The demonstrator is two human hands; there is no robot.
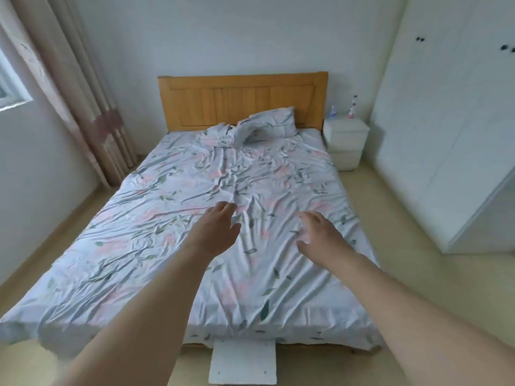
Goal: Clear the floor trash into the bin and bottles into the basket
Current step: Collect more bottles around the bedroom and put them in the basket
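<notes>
From the head camera, a wide bed (156, 218) with a crumpled pale sheet printed in pink flowers and grey-green leaves fills the middle of the room and serves as the landmark. Both bare forearms reach out over its near half. The left hand (216, 228) hangs above the sheet near the bed's centre line, fingers relaxed and slightly spread, holding nothing. The right hand (320, 236) hovers just to the right of it, also over the sheet, fingers loosely apart and gently bent, gripping nothing.

At the far end of the bed stands an orange-brown wooden headboard (242, 98), with a rumpled pillow in the same floral fabric (267, 123) lying against it. To the right of the bed's head sits a small white bedside cabinet with two drawers (345, 140); on its top stand two small clear plastic bottles, one with a blue label (332, 112) and one with a red label (351, 110).

Right of the bed is a tall white wardrobe (446, 121). Left of the bed's head hangs a beige and mauve curtain (83, 107). At the foot of the bed, a flat white board (242, 362) lies on the pale floor (418, 280).
</notes>
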